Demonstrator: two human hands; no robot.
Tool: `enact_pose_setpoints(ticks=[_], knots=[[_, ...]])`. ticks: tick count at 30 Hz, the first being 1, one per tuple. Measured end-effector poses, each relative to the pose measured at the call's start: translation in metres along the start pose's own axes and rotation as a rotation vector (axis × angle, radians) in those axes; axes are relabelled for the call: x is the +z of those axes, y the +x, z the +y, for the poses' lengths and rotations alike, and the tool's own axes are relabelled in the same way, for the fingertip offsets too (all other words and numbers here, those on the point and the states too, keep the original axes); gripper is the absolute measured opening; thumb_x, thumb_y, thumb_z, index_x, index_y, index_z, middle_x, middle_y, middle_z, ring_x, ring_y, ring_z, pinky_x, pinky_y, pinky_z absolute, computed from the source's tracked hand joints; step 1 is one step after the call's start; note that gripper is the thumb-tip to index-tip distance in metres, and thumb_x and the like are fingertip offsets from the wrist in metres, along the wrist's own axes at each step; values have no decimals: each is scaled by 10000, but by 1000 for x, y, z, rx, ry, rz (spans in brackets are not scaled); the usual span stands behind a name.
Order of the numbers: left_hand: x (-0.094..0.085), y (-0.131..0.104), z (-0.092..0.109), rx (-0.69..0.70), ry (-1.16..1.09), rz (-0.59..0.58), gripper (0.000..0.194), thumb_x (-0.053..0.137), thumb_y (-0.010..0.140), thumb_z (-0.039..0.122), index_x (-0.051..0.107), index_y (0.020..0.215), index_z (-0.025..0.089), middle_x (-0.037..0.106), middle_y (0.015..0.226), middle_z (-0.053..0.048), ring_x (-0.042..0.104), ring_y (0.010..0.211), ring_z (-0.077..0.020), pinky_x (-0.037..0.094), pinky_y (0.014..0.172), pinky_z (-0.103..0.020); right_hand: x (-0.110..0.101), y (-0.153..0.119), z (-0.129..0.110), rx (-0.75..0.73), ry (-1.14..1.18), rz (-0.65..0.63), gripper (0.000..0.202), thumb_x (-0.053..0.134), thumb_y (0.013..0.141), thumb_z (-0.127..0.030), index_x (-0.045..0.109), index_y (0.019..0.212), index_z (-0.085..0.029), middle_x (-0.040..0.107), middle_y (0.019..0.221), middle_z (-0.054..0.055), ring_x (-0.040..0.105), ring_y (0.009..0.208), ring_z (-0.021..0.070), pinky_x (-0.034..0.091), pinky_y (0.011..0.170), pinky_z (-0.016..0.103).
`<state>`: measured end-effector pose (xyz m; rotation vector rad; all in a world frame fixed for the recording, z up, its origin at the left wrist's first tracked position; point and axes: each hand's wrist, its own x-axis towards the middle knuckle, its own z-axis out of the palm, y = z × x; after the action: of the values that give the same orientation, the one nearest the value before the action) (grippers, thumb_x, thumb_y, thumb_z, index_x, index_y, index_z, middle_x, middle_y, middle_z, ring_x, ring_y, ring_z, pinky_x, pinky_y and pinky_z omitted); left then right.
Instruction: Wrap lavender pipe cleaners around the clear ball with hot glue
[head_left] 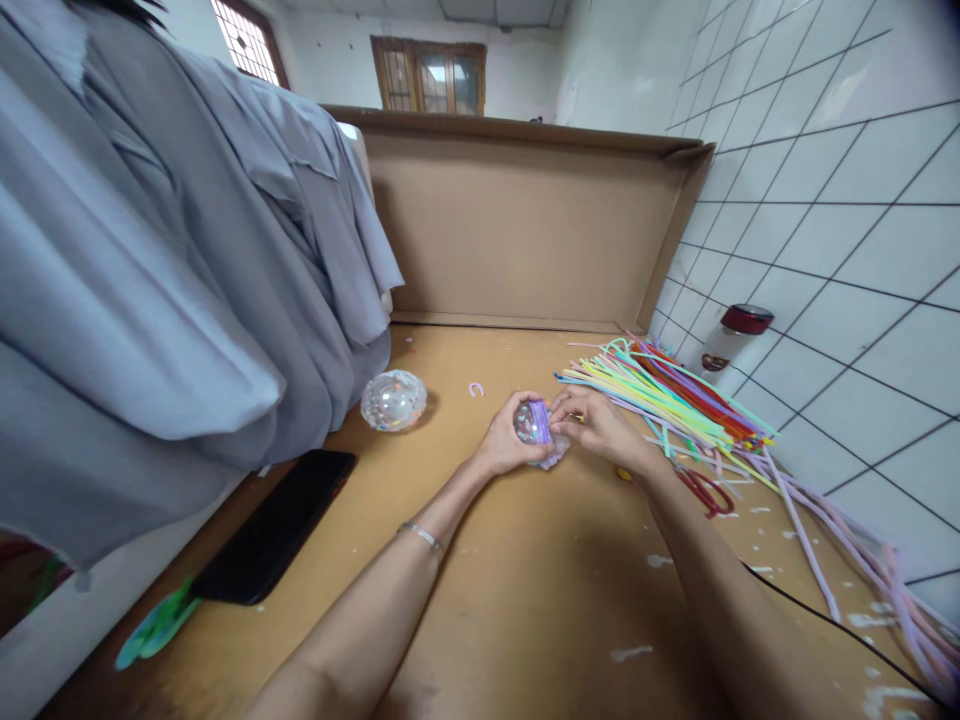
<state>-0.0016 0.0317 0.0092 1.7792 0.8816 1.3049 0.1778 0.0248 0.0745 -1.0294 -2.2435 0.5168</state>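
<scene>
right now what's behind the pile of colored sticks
A red-lidded jar and the tiled wall show behind the colored sticks. Anything lying low behind them is covered and can't be seen.

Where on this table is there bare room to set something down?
Bare table lies between the phone and left forearm, and between that and the right forearm, apart from a white smear. A smaller patch lies between the curl and cardboard. Crowded: around the held ball, and the right side, with coloured strips and scissors.
</scene>
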Motion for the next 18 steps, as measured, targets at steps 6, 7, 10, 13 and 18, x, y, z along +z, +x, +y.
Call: enact_pose_setpoints(ticks=[6,7,10,13,18], knots=[[0,0,4,-18,-12,-16,634,791,526,241,536,1104,185,611,1115,-62,588,1053,-238,460,943,-365,1,0,0,4,-3,9,82,619,750,-194,696,722,-197,656,885,61,608,873,197,467,843,365],[0,1,3,-12,-12,-16,630,791,528,239,539,1103,186,610,1120,-63,588,1059,-237,459,948,-365,1,0,0,3,-4,9,86,616,753,-197,697,723,-198,655,884,61,608,871,197,468,840,366],[0,1,0,10,-9,-14,616,795,530,237,556,1097,196,605,1137,-63,586,1083,-240,453,969,-371,1,0,1,-3,-8,7,98,609,761,-200,700,728,-202,656,879,58,609,864,196,470,826,366],[0,2,-4,40,0,-10,597,799,530,229,574,1082,203,606,1136,-60,580,1107,-246,441,993,-382,2,0,2,1,-10,3,96,612,765,-208,705,742,-202,659,881,60,609,861,198,470,818,364],[0,2,-7,59,-5,-14,581,801,539,236,579,1074,204,596,1141,-64,578,1108,-243,438,995,-382,2,1,2,6,0,-5,94,615,769,-205,707,749,-196,658,889,62,610,858,192,467,830,358]])
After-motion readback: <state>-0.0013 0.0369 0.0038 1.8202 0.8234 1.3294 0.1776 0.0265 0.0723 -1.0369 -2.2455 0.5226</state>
